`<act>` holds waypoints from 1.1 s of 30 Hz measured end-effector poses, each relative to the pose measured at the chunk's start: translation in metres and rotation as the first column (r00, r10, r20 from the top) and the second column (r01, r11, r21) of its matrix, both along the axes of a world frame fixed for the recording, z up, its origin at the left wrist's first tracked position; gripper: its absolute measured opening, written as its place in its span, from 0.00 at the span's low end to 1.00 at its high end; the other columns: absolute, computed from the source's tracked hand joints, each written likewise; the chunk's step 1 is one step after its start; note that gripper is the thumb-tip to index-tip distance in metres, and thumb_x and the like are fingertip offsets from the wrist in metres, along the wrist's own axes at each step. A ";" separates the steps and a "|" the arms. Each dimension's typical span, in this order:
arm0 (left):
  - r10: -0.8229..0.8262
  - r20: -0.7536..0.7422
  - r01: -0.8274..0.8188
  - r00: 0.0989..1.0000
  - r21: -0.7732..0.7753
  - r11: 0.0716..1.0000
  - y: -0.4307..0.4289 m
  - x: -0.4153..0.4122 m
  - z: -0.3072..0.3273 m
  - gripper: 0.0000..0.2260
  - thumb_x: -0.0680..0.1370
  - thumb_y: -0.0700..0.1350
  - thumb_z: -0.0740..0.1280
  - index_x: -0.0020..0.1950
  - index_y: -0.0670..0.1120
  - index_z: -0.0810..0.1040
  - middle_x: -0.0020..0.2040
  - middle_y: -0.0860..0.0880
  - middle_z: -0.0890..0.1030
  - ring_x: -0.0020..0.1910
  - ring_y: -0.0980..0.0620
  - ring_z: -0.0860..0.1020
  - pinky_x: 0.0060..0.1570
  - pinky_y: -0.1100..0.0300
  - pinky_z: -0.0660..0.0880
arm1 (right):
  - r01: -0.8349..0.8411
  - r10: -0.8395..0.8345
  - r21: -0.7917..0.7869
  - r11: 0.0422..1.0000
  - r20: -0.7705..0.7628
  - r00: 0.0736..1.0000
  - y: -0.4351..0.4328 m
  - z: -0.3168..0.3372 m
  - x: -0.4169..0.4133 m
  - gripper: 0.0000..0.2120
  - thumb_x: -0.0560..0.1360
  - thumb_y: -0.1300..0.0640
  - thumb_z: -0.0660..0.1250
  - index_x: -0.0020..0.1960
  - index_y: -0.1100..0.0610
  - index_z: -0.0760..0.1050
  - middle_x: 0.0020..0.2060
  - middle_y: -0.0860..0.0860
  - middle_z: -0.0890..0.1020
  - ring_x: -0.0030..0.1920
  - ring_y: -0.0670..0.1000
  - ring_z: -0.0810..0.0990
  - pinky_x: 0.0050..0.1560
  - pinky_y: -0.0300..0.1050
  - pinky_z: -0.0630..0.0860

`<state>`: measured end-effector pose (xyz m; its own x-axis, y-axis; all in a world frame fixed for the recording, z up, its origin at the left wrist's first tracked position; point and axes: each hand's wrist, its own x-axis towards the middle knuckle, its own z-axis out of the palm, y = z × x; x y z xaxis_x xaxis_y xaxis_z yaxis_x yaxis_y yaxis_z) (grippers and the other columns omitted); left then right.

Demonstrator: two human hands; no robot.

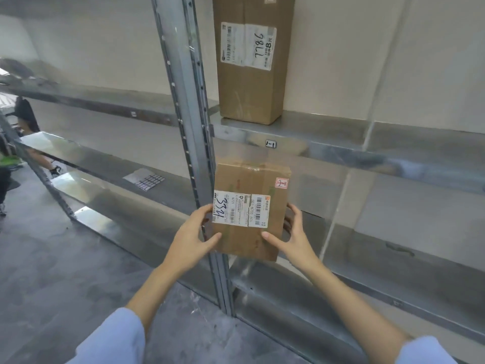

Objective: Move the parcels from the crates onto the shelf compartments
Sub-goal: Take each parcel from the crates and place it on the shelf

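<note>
A small brown cardboard parcel (pixel 252 185) with a white shipping label and a red sticker stands upright at the left end of a metal shelf compartment (pixel 367 248). My left hand (pixel 194 235) grips its left edge, thumb on the front face. My right hand (pixel 294 237) grips its right edge, fingers curled behind it. On the shelf above (pixel 328 132) stands a taller brown parcel (pixel 252 74) with a white label marked 7786. No crates are in view.
A steel upright post (pixel 189 127) runs just left of the parcel. Clear divider panels (pixel 341 206) split the shelves. A flat sheet of small labels (pixel 144 178) lies on the left shelf. A person (pixel 25 116) stands far left on the grey floor.
</note>
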<state>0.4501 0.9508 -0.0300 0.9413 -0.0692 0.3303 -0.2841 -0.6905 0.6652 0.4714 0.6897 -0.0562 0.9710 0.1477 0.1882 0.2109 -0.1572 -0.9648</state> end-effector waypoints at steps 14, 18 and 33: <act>-0.007 0.075 -0.023 0.997 0.387 0.922 0.000 0.080 -0.047 0.32 0.78 0.66 0.51 0.79 0.54 0.59 0.77 0.55 0.62 0.75 0.53 0.63 0.72 0.54 0.60 | 0.358 -0.354 -0.131 0.925 0.050 0.934 0.001 -0.066 0.094 0.44 0.65 0.52 0.81 0.72 0.46 0.58 0.65 0.47 0.75 0.65 0.46 0.74 0.67 0.51 0.72; 0.017 0.033 -0.029 0.999 0.417 0.908 0.003 0.103 -0.050 0.32 0.78 0.67 0.49 0.80 0.54 0.55 0.79 0.55 0.60 0.76 0.53 0.60 0.73 0.54 0.59 | 0.347 -0.345 -0.094 0.933 0.042 0.938 0.011 -0.078 0.134 0.43 0.66 0.57 0.81 0.71 0.46 0.58 0.64 0.47 0.75 0.60 0.36 0.74 0.63 0.40 0.72; -0.023 -0.018 0.030 1.000 0.526 0.850 -0.034 0.158 -0.065 0.31 0.79 0.63 0.52 0.79 0.50 0.60 0.77 0.50 0.65 0.76 0.50 0.62 0.72 0.54 0.60 | 0.313 -0.313 -0.010 0.950 0.004 0.950 0.012 -0.125 0.205 0.42 0.66 0.63 0.81 0.71 0.59 0.59 0.66 0.49 0.68 0.64 0.37 0.70 0.62 0.33 0.71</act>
<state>0.6079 0.9164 -0.0950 0.9400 -0.2545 0.2270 -0.3021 -0.9304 0.2077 0.6764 0.7022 -0.1814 0.9682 -0.1619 0.1908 0.1519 -0.2257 -0.9623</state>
